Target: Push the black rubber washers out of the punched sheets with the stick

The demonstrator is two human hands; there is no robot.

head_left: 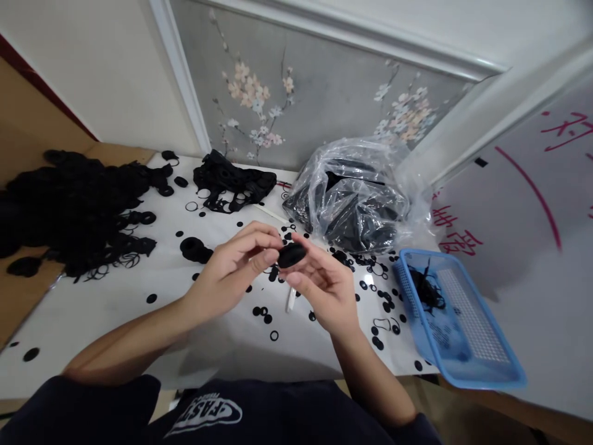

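Heap: a mass of black rubber rings point(69, 210) lies tangled on brown cardboard point(28, 123), well to the left of our left hand, and it is the largest lot we can see.

Clump: a smaller knot of black rings point(231, 182) rests on the white table point(111, 321), beyond our left hand.

Stack: a short pile of black discs point(193, 248) sits just beyond our left hand.

Left hand: our left hand point(229, 275) is narrowly closed, its fingers curled and pinching the held piece from the left.

Held piece: a black rubber bundle point(291, 254) sits between both hands, lifted above the table. We cannot tell how many rings it contains.

Right hand: our right hand point(324, 287) is also narrow, gripping the bundle from the right.

Below the hands: a white plastic strip point(291, 300) and scattered black rings point(264, 315) lie near our wrists.

Bag: a clear plastic bag point(352, 204), beyond our right hand, is packed with black rubber pieces.

Basket: a blue plastic basket point(456, 321), right of our right hand, contains a small black tangle point(426, 290).

Tally: we judge that little has gathered in the basket, while far more lies in the heap and bag.
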